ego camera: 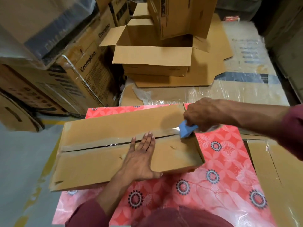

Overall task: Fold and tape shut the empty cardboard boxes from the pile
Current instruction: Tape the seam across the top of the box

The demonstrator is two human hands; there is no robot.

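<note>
A long brown cardboard box lies on a red flowered table cover, its two top flaps folded together with a dark seam running along the middle. My left hand lies flat on the near flap, fingers straight, fingertips at the seam. At the seam's right end, my right hand grips a blue tape dispenser pressed against the box. Clear tape shines just left of the dispenser.
Behind the table sits an open empty box on flattened cardboard, with more boxes stacked behind. Printed cartons pile up at the left. Plastic-wrapped cartons lie at the right. Grey floor with a yellow line is at the left.
</note>
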